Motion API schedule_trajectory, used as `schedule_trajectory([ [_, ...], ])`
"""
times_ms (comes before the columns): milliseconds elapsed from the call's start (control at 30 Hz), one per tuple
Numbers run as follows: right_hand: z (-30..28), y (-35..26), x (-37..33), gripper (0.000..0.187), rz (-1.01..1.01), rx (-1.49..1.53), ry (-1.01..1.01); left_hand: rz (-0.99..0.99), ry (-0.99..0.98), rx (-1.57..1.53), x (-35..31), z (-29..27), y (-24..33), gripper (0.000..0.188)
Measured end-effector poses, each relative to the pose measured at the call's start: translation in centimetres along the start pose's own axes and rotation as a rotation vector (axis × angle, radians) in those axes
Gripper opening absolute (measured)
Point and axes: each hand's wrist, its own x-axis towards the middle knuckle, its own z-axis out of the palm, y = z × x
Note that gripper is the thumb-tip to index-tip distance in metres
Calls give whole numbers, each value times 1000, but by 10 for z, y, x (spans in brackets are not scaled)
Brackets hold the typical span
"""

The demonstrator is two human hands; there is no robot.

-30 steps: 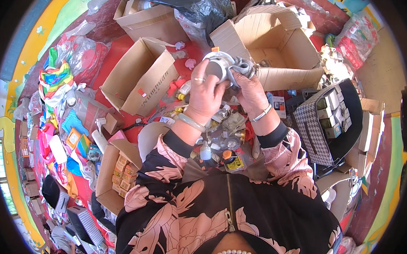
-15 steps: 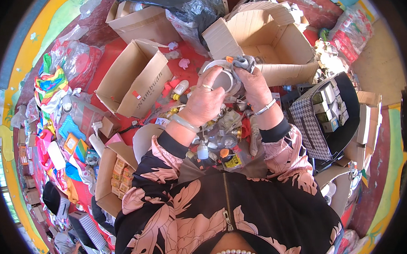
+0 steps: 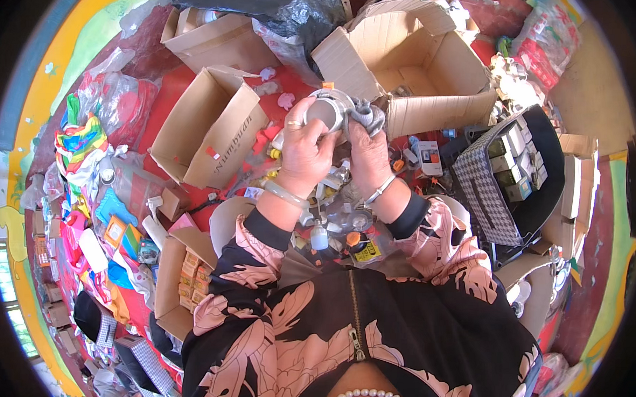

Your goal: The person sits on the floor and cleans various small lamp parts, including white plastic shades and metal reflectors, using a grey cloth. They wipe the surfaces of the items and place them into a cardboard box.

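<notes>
Both hands have shifted slightly lower since half a second ago. Left hand (image 3: 304, 151) grips the white ring (image 3: 327, 108); right hand (image 3: 370, 155) presses a grey cloth (image 3: 366, 115) against it, above the open cardboard box (image 3: 425, 69).

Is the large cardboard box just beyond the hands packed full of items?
No, the large cardboard box stands open and shows mostly bare inner walls and floor, beyond the left hand and right hand.

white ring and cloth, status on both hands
Left hand gripping white ring. Right hand pressing grey cloth to its rim. Open cardboard box just beyond.
</notes>
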Motion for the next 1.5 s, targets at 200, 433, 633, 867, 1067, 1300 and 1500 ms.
schedule_trajectory([
  [200,-22,-31,31,21,97,-19,-147,260,-165,2,3,-11,14,22],
  [433,-32,-44,37,27,157,-47,-271,305,-199,-45,1,-12,15,21],
  [633,-17,-20,34,20,88,40,-125,138,-88,-11,-4,-4,14,17],
  [867,-5,8,4,15,113,133,-9,27,58,45,0,-2,0,19],
  [1067,1,-8,-1,12,246,72,-100,-29,92,43,-1,-6,-4,21],
  [1300,-27,-60,33,28,-93,-375,-4,-59,174,3,6,-23,-12,19],
  [1500,-13,-69,16,51,113,319,-648,101,99,106,2,-13,-4,19],
])
